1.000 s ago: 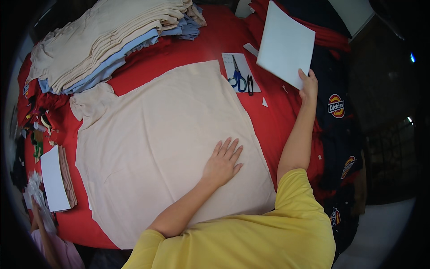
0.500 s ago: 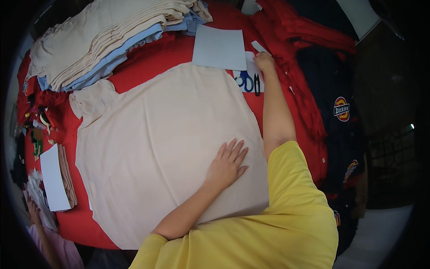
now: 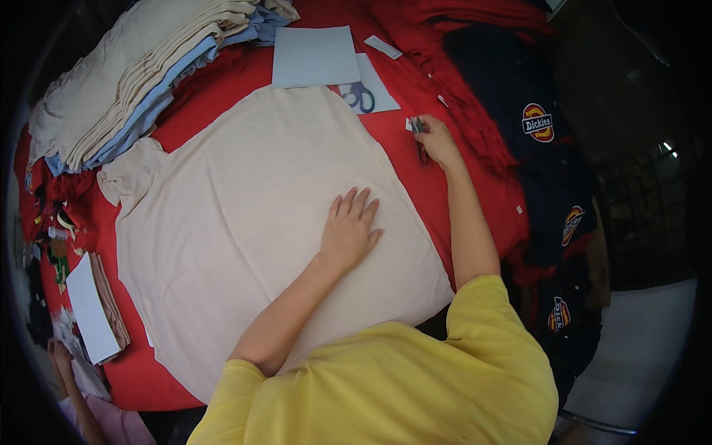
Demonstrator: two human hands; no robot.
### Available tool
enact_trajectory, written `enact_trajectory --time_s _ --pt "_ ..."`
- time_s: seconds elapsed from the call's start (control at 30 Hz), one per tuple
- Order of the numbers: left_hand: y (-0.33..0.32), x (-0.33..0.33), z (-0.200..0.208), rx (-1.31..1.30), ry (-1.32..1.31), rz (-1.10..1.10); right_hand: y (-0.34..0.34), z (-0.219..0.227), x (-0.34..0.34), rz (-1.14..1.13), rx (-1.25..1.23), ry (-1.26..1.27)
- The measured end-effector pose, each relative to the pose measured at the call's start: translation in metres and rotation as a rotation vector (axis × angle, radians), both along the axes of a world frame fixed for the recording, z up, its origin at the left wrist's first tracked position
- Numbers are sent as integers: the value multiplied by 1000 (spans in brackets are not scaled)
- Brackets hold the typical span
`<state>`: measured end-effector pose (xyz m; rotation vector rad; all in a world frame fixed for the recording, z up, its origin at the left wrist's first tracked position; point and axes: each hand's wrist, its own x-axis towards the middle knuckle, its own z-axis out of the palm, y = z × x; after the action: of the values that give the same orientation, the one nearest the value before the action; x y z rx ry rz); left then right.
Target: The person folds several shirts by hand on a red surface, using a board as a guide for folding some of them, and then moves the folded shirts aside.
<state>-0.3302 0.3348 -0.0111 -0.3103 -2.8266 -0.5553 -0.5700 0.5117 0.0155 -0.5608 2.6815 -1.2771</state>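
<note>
- While the beige shirt (image 3: 245,200) lies spread from the middle of the red-covered table (image 3: 137,382) to its near edge, the left hand (image 3: 348,231) rests flat on it, fingers parted, gripping nothing.
- Freed of the white board (image 3: 315,58) it held up a second ago, the right hand (image 3: 434,139) is now closed around dark snips (image 3: 423,153), just beside the shirt's right edge.
- That puts a cutting tool within easy reach of the cloth, with the shirt seemingly unmoved (the view itself has swung a little).
- Toward the table's far edge, the board now lies at the shirt's top, partly covering the blue-handled scissors (image 3: 359,87) and their white sheet (image 3: 386,98).
- At the far left corner sits a pile of garments (image 3: 141,78); along the left edge, a folded bundle (image 3: 93,311).
- Dark garments (image 3: 489,81) line the right edge; beyond the near left corner, a co-worker's hand (image 3: 61,357) touches clear plastic.
</note>
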Motion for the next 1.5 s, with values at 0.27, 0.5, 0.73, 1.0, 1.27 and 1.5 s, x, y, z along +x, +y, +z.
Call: enact_trajectory --time_s 0.27,0.5,0.73,1.0,1.27,1.5 --pt "3 -71 -5 247 46 -66 16 -13 119 -172 -309 -177" --pt "4 -70 -7 116 110 -148 4 -18 141 -39 39 222" --pt "5 -72 -5 86 91 -144 11 -23 136 -155 -78 30" --pt "29 -80 20 696 -292 -140 11 -11 132 -183 -294 -319" --pt "28 -93 23 691 -432 -10 4 -2 145 -193 -98 -29" --pt "16 -105 20 859 -547 -1 33 13 141 3 88 -53"
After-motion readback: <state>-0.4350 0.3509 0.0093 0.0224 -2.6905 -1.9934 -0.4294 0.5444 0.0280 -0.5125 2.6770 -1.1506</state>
